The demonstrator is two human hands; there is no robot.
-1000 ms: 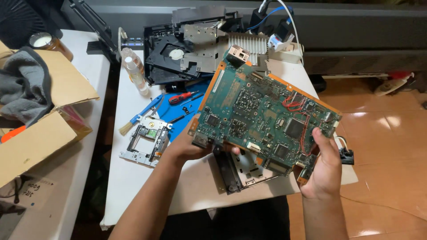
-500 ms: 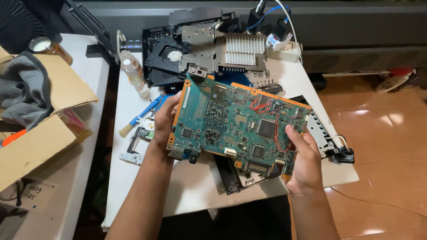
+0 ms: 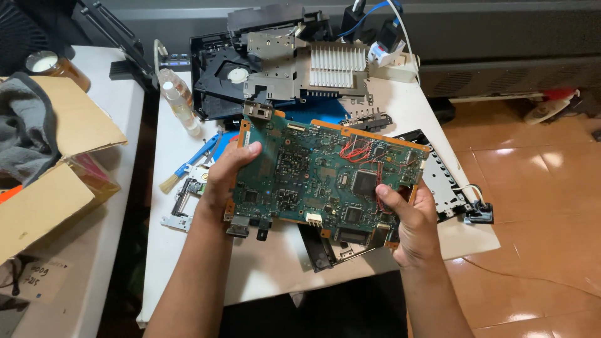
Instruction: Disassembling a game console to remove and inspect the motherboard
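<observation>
I hold a large green circuit board (image 3: 313, 175) with orange edges and thin red wires above the white table (image 3: 263, 269). My left hand (image 3: 226, 178) grips its left edge, thumb on the top face. On the board's lower right corner sits my right hand (image 3: 407, 219), thumb pressed near a black chip. The board lies roughly level, component side up, and hides part of a black case shell (image 3: 438, 181) under it.
Behind the board lie a finned metal heatsink (image 3: 335, 66), a black disc drive (image 3: 222, 81), a clear bottle (image 3: 178, 100), a blue-handled brush (image 3: 188, 166) and a small metal frame (image 3: 181, 209). An open cardboard box (image 3: 56, 163) with grey cloth stands at left. Tiled floor lies at right.
The board has swung from tilted down to the right toward level and shifted left. My left hand moved from under its lower edge up to its left edge.
</observation>
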